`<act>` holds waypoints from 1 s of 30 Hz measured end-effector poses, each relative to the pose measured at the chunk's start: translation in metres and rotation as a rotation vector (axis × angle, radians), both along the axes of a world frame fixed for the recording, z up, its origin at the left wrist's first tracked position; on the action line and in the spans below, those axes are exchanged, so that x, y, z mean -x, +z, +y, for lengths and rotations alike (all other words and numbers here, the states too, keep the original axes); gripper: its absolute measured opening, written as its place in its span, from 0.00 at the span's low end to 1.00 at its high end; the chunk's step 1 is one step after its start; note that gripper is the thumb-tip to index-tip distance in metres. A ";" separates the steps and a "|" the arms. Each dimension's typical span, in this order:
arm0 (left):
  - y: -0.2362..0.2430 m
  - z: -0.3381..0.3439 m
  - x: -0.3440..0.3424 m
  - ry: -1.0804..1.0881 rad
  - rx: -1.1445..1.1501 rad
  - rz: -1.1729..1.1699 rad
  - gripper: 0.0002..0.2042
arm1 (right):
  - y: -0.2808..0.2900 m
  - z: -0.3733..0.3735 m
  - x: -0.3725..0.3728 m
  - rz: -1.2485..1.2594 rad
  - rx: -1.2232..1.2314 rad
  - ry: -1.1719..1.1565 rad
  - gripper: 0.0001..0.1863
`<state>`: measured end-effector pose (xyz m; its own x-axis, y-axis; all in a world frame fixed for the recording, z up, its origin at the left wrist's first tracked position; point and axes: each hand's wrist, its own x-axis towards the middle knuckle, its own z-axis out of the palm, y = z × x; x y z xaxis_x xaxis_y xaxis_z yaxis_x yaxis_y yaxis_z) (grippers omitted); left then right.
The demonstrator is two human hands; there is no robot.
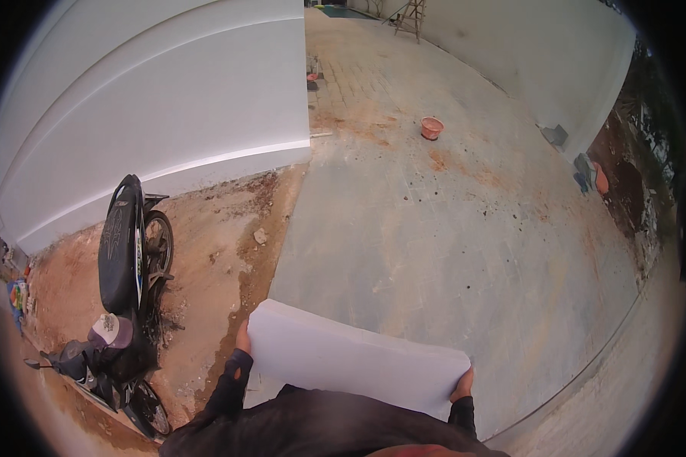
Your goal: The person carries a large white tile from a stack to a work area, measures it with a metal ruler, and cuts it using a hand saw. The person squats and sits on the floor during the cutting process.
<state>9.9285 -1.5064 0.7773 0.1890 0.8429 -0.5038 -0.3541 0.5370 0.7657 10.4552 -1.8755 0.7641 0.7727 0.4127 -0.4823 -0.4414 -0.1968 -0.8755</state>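
A long white rectangular block (354,352) is held crosswise in front of my body, over the pavement. Its material cannot be told for sure; the surface looks smooth and matt. My left hand (242,337) grips its left end, and only part of the hand shows past the edge. At the opposite end my right hand (463,384) is closed round the right edge, with the fingers partly hidden. Dark sleeves cover both forearms.
A motorbike (122,259) with a cap (111,330) on it stands on bare soil to the left, beside a white wall (183,99). Ahead, an orange bucket (432,129) sits on grey paving (358,221) with scattered dirt. A wooden ladder (411,19) is far off.
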 end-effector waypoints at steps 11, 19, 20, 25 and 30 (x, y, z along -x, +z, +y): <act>0.028 0.311 -0.229 -0.056 -0.053 0.009 0.23 | 0.044 0.291 -0.195 0.103 -0.080 0.007 0.35; 0.073 0.542 -0.376 0.132 -0.173 0.189 0.24 | 0.082 0.569 -0.383 0.128 -0.130 0.146 0.34; 0.080 0.560 -0.392 0.120 -0.145 0.153 0.24 | 0.087 0.594 -0.402 0.120 -0.146 0.145 0.33; 0.119 0.635 -0.452 0.171 -0.085 0.108 0.23 | 0.098 0.759 -0.490 0.135 -0.054 0.161 0.33; 0.116 0.759 -0.529 0.261 -0.131 0.140 0.24 | 0.085 0.920 -0.570 0.108 -0.090 0.255 0.31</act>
<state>10.4579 -0.7479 0.8934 -0.1058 0.9132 -0.3935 -0.3535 0.3353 0.8733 11.0253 -0.9552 0.8496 0.5847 0.6317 -0.5090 -0.4794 -0.2371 -0.8449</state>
